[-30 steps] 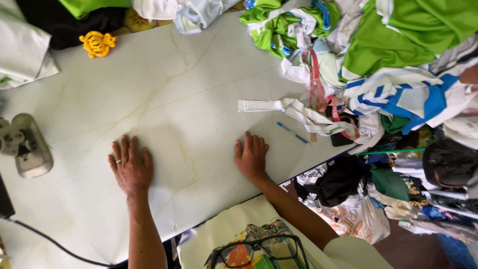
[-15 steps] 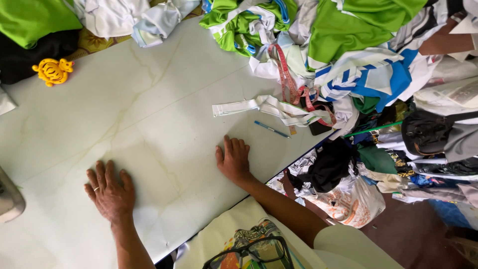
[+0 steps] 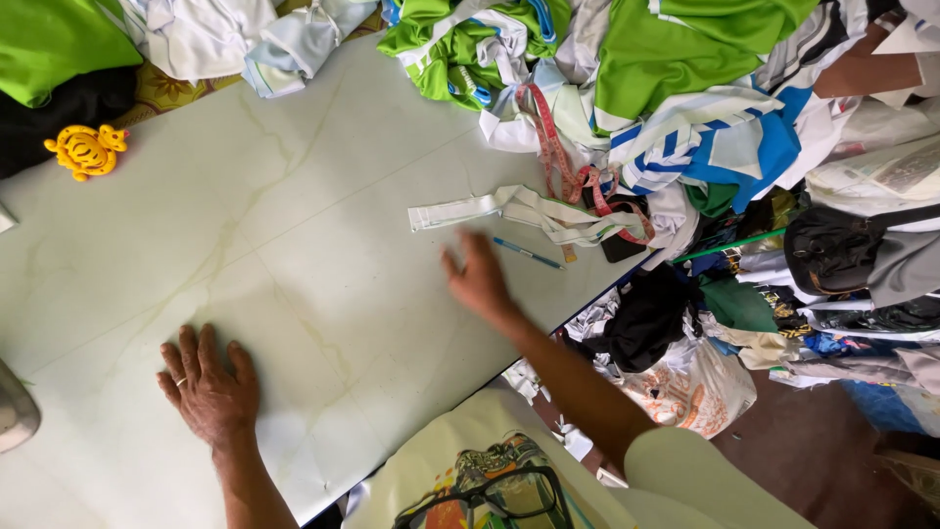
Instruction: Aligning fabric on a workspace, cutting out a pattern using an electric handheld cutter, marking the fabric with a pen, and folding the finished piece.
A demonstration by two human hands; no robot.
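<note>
A small yellow toy (image 3: 86, 150) sits far left on the big pale table (image 3: 294, 225). The left hand (image 3: 209, 385) lies flat on the table, fingers spread, holding nothing. The right hand (image 3: 477, 278) is blurry, open and empty, near a white cloth strip (image 3: 490, 207) and blue pen (image 3: 527, 253). Piles of clothes (image 3: 685, 88) fill the right side.

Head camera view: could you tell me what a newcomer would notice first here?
Probably the heap of green, white and blue garments along the table's far right edge, with a pink measuring tape trailing from it. Next, the right hand beside a blue pen, the left hand flat on the pale table, and a yellow toy far left.
</note>
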